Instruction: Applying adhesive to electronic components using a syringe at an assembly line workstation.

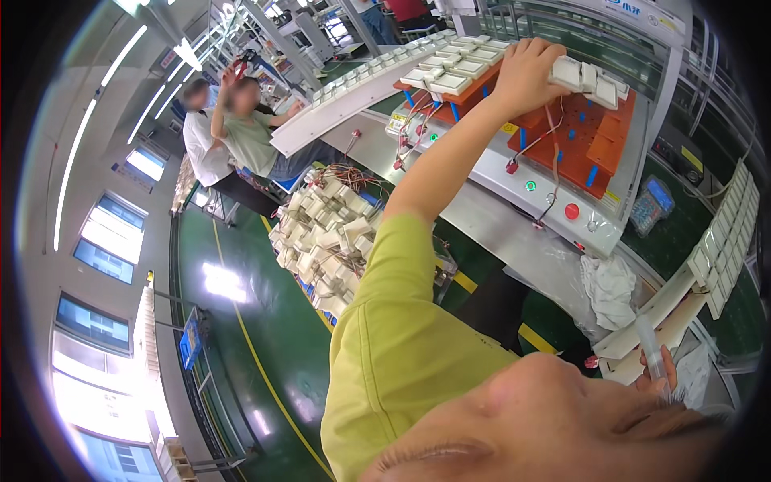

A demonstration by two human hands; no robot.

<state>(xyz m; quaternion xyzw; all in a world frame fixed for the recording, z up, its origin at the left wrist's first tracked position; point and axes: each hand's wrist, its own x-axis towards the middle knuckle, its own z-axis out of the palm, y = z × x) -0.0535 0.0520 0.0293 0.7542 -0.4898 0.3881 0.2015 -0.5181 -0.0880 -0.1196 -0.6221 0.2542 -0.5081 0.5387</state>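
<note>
My left hand [528, 76] reaches far forward, its fingers bent over a white square-faced block [567, 73] at the edge of an orange fixture plate [562, 157]. The fingertips are partly hidden, but they appear closed on that block. Beside it on the plate lie more white blocks [602, 91], and thin wires hang down past them. To the left, a second group of white square blocks [458, 64] stands in rows on orange plates. Down at the lower right, my right hand [671, 368] is closed around a translucent tube [650, 347], held upright.
A machine front [554, 197] carries green buttons and a red button [572, 211]. Wired white blocks [325, 241] are heaped at left, below a long white rail [321, 112]. A white cloth [608, 289] and a panel strip [727, 233] lie right. Two people [249, 128] are beyond the rail.
</note>
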